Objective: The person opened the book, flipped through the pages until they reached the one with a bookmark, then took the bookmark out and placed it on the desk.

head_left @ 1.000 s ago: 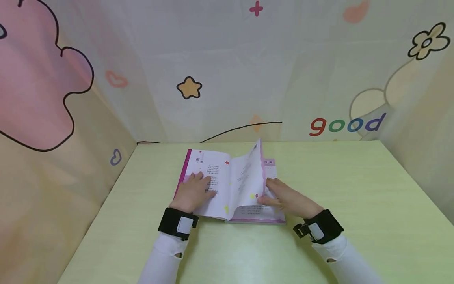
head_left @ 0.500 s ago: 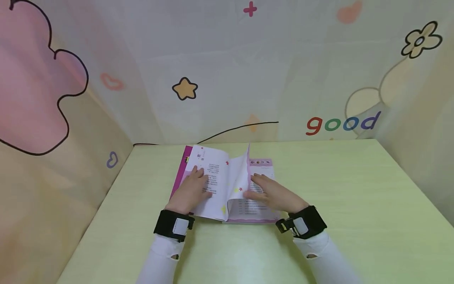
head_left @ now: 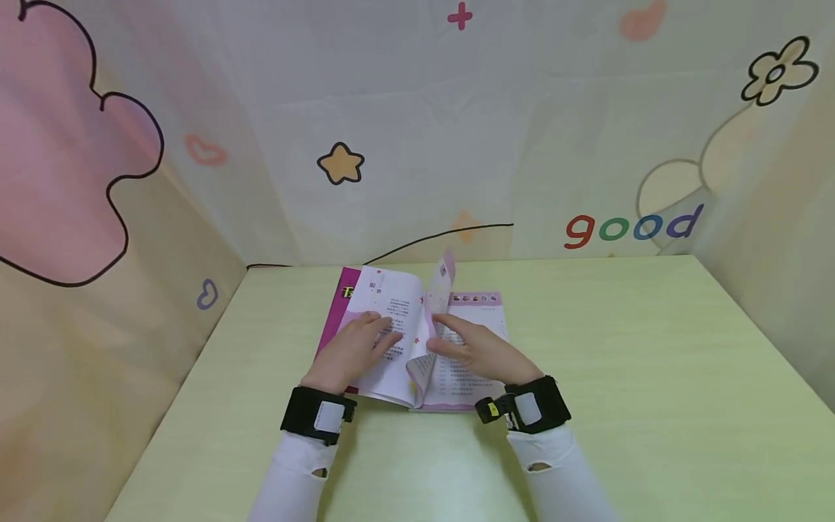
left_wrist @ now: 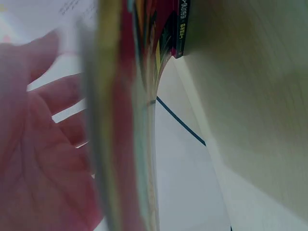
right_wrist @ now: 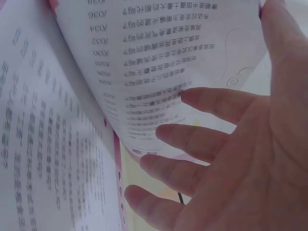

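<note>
An opened bk [head_left: 466,391] lies on the pale table [head_left: 639,348], abt mid-width, betw. the person's hands; its gutter & the pgs' long axis run near-to-far, tops of pgs toward the printed backdrop [head_left: 417,130]. L hand [head_left: 349,353] rests on the L pg, fingers apart; magenta cover [head_left: 338,308] sticks out past that pg's outer edge, which tilts a bit R at the far end. R hand [head_left: 485,355], fingers straight & spread wide, touches a raised pg [head_left: 441,286] that stands up from the gutter, top corner pointing up/away, lower corner curled over. R pg beneath lies flat. Far edge of L half is near the table's back edge, R half's a bit farther off; tabletop runs on both sides, more to R, & also toward the person.
</note>
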A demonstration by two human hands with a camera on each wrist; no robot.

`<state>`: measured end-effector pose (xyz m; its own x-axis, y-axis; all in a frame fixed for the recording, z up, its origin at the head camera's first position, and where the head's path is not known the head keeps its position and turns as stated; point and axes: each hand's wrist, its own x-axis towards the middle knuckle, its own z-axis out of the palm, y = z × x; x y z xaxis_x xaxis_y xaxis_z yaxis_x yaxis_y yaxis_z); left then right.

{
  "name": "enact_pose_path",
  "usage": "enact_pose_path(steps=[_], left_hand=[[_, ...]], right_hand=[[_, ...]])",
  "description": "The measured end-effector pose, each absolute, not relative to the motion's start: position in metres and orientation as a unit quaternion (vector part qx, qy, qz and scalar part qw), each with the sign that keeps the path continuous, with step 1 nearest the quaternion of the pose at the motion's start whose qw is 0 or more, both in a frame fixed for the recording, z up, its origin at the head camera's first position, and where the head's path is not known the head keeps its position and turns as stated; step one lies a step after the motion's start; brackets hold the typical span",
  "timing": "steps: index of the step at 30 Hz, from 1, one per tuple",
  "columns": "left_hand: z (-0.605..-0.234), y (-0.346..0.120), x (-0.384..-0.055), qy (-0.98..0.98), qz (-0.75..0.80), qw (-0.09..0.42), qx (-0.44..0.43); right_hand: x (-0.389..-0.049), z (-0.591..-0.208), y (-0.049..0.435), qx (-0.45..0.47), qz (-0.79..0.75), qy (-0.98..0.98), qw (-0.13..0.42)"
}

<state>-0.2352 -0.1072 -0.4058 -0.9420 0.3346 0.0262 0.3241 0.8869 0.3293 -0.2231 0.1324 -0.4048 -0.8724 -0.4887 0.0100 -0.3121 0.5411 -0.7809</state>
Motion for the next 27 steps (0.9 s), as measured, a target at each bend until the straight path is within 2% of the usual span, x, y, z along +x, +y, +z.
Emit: enact_pose_path(steps=[5, 8, 14, 27], left_hand=[[-0.403, -0.102, -0.232, 0.958, 0.248, 0.003, 0.143], [-0.401, -0.099, -0.23, 0.946, 0.281, -0.015, 0.164], [-0.397, -0.092, -0.226, 0.945, 0.258, -0.046, 0.195], [-0.392, -0.088, -0.221, 0.946, 0.233, -0.064, 0.216]], right_hand=[[-0.224, -0.408, 0.125, -0.23, -0.434, 0.863, 0.116], [-0.224, -0.408, 0.123, -0.236, -0.433, 0.864, 0.107], [-0.223, -0.409, 0.121, -0.254, -0.427, 0.862, 0.098], [-0.222, -0.411, 0.115, -0.269, -0.418, 0.863, 0.094]])
